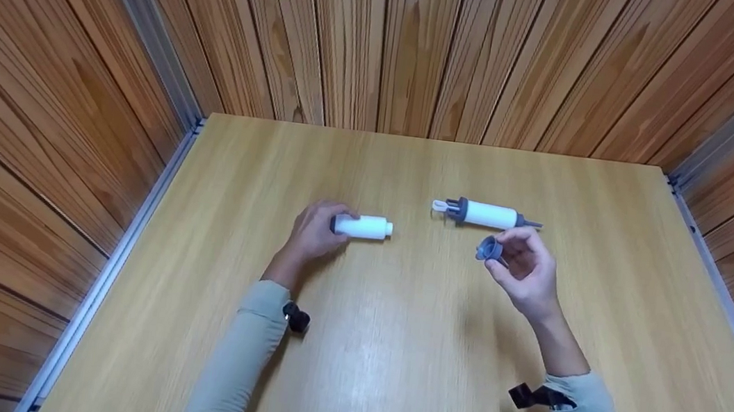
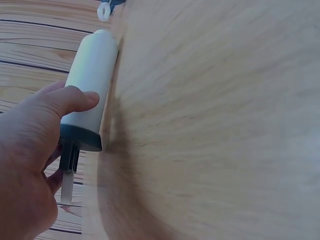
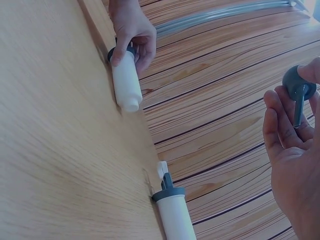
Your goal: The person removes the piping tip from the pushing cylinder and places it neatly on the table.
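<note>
My left hand grips a white syringe by the barrel, near its dark grey flange, low over the table. The bare stepped white end points right. In the left wrist view the thumb lies across the barrel, and a dark plunger guide with a pale rod sticks out below. My right hand pinches a dark grey nozzle cap between thumb and fingers, raised above the table. Its open side faces left; in the right wrist view its thin spout shows.
A second white syringe lies on the table just beyond my right hand, its dark nozzle fitted and its pale plunger handle toward the left. Wood-panelled walls enclose the back and both sides, with metal rails along the table's side edges.
</note>
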The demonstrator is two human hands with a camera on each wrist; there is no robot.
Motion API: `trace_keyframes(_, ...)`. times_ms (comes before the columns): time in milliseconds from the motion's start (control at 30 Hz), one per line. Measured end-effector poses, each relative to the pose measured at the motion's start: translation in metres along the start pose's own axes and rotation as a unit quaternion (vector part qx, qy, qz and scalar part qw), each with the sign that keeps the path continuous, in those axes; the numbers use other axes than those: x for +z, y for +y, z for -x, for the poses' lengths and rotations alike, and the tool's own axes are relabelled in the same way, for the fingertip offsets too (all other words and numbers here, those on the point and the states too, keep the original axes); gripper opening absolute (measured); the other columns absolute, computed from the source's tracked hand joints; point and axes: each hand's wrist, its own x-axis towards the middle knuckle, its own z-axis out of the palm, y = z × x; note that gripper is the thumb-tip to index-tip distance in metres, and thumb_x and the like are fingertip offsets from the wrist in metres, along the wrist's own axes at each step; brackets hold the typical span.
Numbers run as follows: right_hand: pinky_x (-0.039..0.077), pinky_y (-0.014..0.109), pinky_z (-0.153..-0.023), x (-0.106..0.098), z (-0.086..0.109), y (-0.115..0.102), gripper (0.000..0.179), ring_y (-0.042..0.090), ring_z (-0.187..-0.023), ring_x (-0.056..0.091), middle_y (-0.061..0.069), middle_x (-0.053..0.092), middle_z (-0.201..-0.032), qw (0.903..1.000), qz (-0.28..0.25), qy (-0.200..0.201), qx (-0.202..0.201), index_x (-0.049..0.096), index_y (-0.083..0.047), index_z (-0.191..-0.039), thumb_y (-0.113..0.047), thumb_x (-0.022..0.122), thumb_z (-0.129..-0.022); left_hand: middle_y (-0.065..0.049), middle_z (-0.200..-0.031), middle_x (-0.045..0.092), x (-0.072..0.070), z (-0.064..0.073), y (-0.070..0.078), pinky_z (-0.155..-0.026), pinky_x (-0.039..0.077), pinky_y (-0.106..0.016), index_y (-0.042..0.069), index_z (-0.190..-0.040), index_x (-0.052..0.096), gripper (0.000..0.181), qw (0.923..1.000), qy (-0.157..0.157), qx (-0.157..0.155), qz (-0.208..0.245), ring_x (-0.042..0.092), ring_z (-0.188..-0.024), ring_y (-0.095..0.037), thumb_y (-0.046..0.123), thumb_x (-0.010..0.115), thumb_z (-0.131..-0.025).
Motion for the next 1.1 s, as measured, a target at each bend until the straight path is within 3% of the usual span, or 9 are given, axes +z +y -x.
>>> trace_keyframes(300, 0.066, 0.021, -0.093, 0.0001, 0.0001, 0.0031, 0.037, 0.008, -0.106, 0.080, -0.001, 0.082, -0.115, 0.9997, -0.026, 0.002, -0.004, 0.057, 0.016, -0.118, 0.032, 0.057, -0.084, -0.010, -0.143, 0.078, 0.0005, -0.0002, -0.0013, -0.126, 0.050, -0.059, 0.017, -0.124, 0.083, 0.031, 0.9999, 0.008, 0.013, 0.006, 0.066, -0.140, -0.036, 0.006, 0.088, -0.096)
trace_keyframes(500, 0.065, 0.020, -0.093, 0.0002, -0.0002, 0.0006, 0.042, 0.007, -0.107, 0.079, -0.003, 0.082, -0.115, 0.9998, -0.019, 0.001, 0.006, 0.061, 0.007, -0.119, 0.032, 0.057, -0.085, -0.010, -0.142, 0.079, 0.0010, -0.0006, -0.0019, -0.125, 0.051, -0.058, 0.017, -0.125, 0.083, 0.032, 0.9998, 0.008, 0.016, 0.006, 0.066, -0.138, -0.035, 0.006, 0.088, -0.095)
trace_keyframes(767, 0.065, 0.019, -0.093, 0.0008, 0.0002, 0.0003, 0.044, 0.005, -0.106, 0.079, -0.004, 0.081, -0.115, 0.9999, -0.009, 0.002, 0.005, 0.061, 0.006, -0.119, 0.032, 0.057, -0.084, -0.011, -0.157, 0.069, -0.0008, 0.0007, -0.0042, -0.132, 0.042, -0.060, 0.020, -0.139, 0.078, 0.048, 0.9997, -0.010, 0.022, -0.003, 0.058, -0.152, -0.037, 0.010, 0.091, -0.093)
trace_keyframes(1100, 0.065, 0.021, -0.093, -0.0009, -0.0057, -0.0010, 0.039, 0.008, -0.107, 0.079, -0.002, 0.080, -0.116, 1.0000, -0.007, -0.007, 0.001, 0.059, 0.012, -0.119, 0.031, 0.057, -0.085, -0.008, -0.157, 0.071, -0.0036, -0.0009, -0.0060, -0.134, 0.034, -0.060, 0.020, -0.141, 0.077, 0.051, 0.9996, -0.002, 0.027, -0.001, 0.056, -0.153, -0.036, 0.013, 0.092, -0.094)
